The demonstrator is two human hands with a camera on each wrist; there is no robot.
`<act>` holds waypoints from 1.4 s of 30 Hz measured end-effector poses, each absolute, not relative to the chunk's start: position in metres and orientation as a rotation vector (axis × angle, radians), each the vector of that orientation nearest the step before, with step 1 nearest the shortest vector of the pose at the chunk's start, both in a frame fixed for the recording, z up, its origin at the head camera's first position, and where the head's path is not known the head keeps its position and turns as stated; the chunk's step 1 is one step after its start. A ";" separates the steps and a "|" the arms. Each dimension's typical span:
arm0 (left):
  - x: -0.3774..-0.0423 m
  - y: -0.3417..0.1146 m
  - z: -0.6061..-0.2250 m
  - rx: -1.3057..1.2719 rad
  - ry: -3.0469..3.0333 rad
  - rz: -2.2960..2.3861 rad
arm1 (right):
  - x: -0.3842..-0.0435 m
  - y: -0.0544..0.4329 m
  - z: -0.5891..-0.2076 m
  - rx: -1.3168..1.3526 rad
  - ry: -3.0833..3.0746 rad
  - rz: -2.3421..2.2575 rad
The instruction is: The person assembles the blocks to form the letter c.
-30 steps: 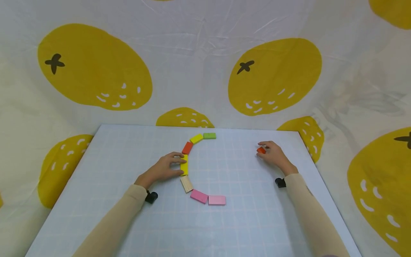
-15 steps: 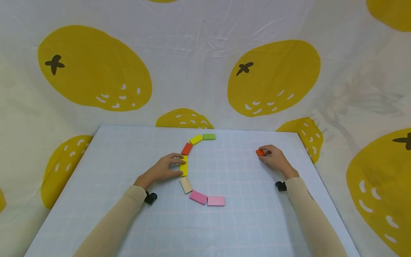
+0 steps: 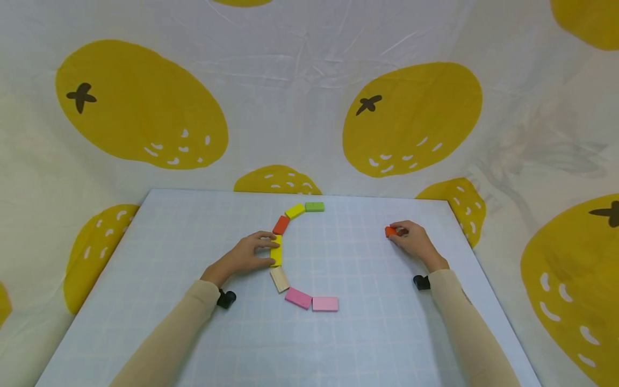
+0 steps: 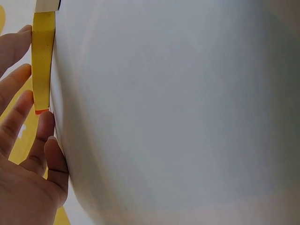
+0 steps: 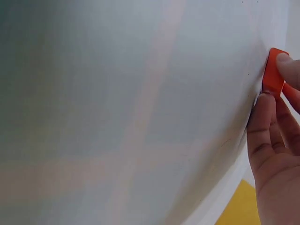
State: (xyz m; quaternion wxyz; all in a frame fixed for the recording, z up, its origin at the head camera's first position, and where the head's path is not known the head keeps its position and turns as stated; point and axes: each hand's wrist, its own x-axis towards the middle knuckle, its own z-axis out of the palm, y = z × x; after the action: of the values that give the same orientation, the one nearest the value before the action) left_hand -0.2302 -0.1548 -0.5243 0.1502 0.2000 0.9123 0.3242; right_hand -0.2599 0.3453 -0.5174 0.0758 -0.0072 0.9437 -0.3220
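My left hand (image 3: 244, 253) lies along the left side of a yellow wooden block (image 3: 276, 257), its loosely spread fingertips at the block. In the left wrist view, several fingertips meet one long side of that yellow block (image 4: 43, 61). Off to the right, my right hand (image 3: 415, 242) pinches an orange-red block (image 3: 389, 231). Seen from the right wrist, the thumb presses on the face of this orange-red block (image 5: 273, 75), with other fingers at its lower end and behind it, close over the table.
Blocks form a curve open to the right: green (image 3: 314, 207), yellow (image 3: 295, 210) and red (image 3: 281, 224) behind the left hand, plain wood (image 3: 279, 279), dark pink (image 3: 297, 298) and light pink (image 3: 325, 304) in front. A fruit-print cloth (image 3: 285, 107) hangs behind the table (image 3: 367, 333).
My right hand has come slightly toward the table's front, and the orange-red block has turned in its fingers. The left hand and the row of blocks stay as they were.
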 end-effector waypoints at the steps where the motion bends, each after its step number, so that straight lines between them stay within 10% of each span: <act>1: -0.230 -0.155 -0.524 0.572 2.621 0.931 | -0.260 0.346 -0.517 -0.018 2.827 -0.961; 42: -0.230 -0.158 -0.527 0.702 2.641 0.963 | -0.208 0.314 -0.504 -0.084 2.830 -1.097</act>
State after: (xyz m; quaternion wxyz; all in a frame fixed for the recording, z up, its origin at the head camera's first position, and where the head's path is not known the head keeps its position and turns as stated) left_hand -0.2304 -0.1580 -0.5271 0.1219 0.2405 0.9047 0.3298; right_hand -0.2085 0.3140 -0.5043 0.0526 -0.0277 0.9308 -0.3607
